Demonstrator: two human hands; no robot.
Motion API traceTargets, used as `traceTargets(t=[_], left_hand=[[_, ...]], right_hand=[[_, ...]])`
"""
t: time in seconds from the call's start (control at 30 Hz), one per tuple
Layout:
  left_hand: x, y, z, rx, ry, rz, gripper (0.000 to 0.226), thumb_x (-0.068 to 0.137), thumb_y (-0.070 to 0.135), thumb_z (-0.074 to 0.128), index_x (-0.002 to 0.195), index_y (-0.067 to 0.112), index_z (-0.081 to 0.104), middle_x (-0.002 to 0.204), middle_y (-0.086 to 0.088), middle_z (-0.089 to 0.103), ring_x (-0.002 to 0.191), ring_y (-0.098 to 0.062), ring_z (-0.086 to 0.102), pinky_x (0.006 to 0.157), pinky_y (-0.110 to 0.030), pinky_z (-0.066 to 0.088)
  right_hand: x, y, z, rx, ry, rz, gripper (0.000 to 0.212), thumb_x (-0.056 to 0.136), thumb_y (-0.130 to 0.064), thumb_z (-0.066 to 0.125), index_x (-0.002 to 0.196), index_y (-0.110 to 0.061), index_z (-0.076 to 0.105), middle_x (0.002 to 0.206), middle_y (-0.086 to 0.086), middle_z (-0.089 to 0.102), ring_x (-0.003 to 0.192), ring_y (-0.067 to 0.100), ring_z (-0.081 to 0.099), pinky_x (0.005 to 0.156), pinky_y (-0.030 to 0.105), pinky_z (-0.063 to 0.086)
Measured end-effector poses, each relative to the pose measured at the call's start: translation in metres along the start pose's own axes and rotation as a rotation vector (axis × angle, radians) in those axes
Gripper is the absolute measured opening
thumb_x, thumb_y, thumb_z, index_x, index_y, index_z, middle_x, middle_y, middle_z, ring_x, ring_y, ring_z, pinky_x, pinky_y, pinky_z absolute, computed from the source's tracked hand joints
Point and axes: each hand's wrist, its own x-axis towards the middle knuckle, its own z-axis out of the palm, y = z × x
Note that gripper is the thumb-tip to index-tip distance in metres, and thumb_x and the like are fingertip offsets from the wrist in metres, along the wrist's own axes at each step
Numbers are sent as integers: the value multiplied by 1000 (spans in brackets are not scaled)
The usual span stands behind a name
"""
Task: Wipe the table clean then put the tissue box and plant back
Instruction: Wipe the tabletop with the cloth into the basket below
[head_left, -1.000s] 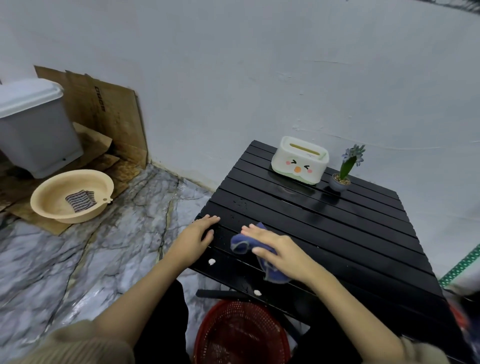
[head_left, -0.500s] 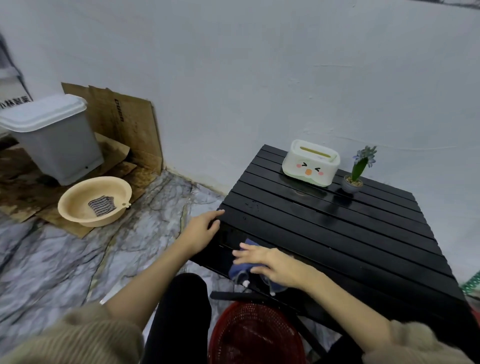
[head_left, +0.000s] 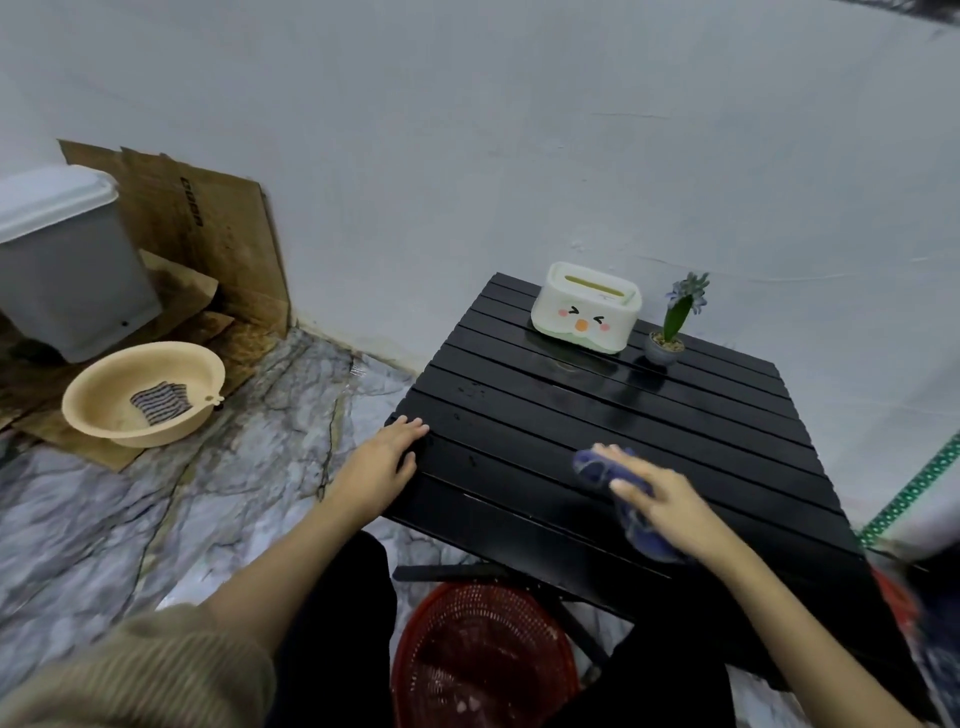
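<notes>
A black slatted table (head_left: 597, 415) stands against the pale wall. At its far edge sit a cream tissue box (head_left: 586, 307) with a cartoon face and, right of it, a small potted plant (head_left: 675, 325) with a purple flower. My right hand (head_left: 662, 501) presses a blue cloth (head_left: 602, 467) flat on the table's near right part, fingers spread over it. Resting on the table's left edge is my left hand (head_left: 384, 465), fingers apart and holding nothing.
A red mesh basket (head_left: 483, 654) sits on the floor under the table's near edge. On the marble floor to the left are a beige basin (head_left: 104, 384) with a striped rag (head_left: 158, 402), a grey bin (head_left: 62, 260) and cardboard sheets (head_left: 208, 234).
My right hand has slid the blue cloth from the table's near left edge toward the right. The white crumbs near that edge are gone. My left hand stays on the left edge.
</notes>
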Motion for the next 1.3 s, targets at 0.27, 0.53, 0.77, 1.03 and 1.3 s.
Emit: traceTargets(t=[0.27, 0.53, 0.77, 1.03, 1.3], left_hand=[[10, -12, 1, 17, 34, -9, 43, 91, 11, 42, 134, 17, 40, 146, -2, 39, 140, -15, 26, 116, -33, 24], [8, -12, 7, 38, 128, 13, 42, 92, 16, 42, 134, 20, 39, 144, 4, 41, 138, -10, 29, 109, -19, 19], [7, -11, 7, 32, 119, -5, 53, 84, 36, 26, 133, 21, 40, 143, 3, 44, 136, -9, 31, 111, -22, 22], [6, -7, 3, 41, 79, 3, 44, 92, 16, 41, 136, 18, 36, 146, 0, 40, 139, -12, 28, 110, -19, 17], [4, -5, -4, 35, 24, 6, 45, 94, 16, 39, 138, 16, 31, 149, -2, 33, 141, -13, 22, 114, -22, 14]], right_hand=[[40, 62, 32, -318, 464, 446, 42, 93, -19, 44, 133, -7, 38, 144, 12, 40, 138, 27, 26, 111, 43, 28], [140, 36, 64, -428, 463, 365, 32, 90, -18, 44, 117, -4, 53, 122, 17, 59, 119, 31, 46, 104, 42, 36], [211, -29, 116, -326, 295, 148, 29, 92, -15, 41, 116, -2, 49, 124, 16, 54, 120, 31, 43, 102, 41, 36], [95, -20, 106, -187, 107, -77, 40, 93, -24, 45, 133, -22, 40, 145, -7, 39, 137, 5, 23, 107, 20, 23], [135, -24, 104, -242, 392, 235, 38, 95, -18, 41, 131, -7, 41, 144, 10, 40, 137, 21, 29, 111, 38, 32]])
